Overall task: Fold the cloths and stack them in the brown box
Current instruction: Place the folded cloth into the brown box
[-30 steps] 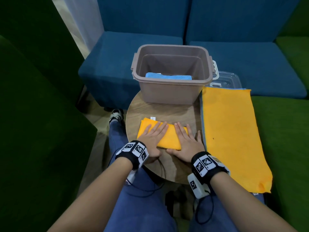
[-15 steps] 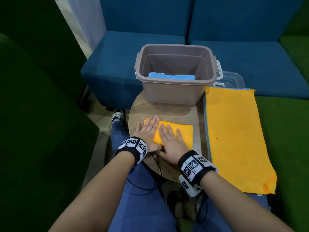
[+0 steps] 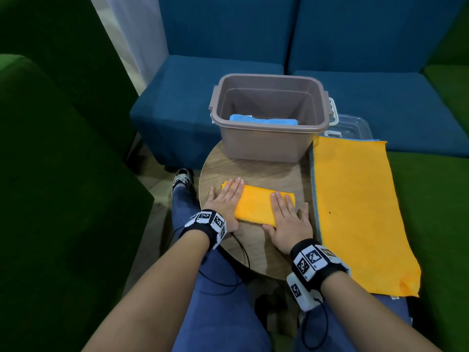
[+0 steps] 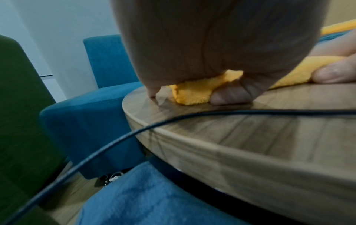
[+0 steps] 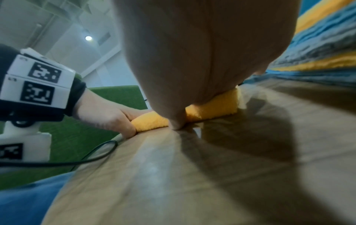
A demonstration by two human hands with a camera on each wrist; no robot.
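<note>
Sliding apart, hands (image 3: 256, 212) flat on folded cloth (image 3: 256, 208)

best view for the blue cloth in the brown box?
Head view. It looks down into the brown box and shows the folded blue cloth lying at the bottom, its near part hidden by the front wall. Neither wrist view shows the box or that cloth: both sit low at the round table and show only the folded orange cloth.

Blue sofa (image 3: 228, 80), green armchairs (image 3: 50, 174)
</note>
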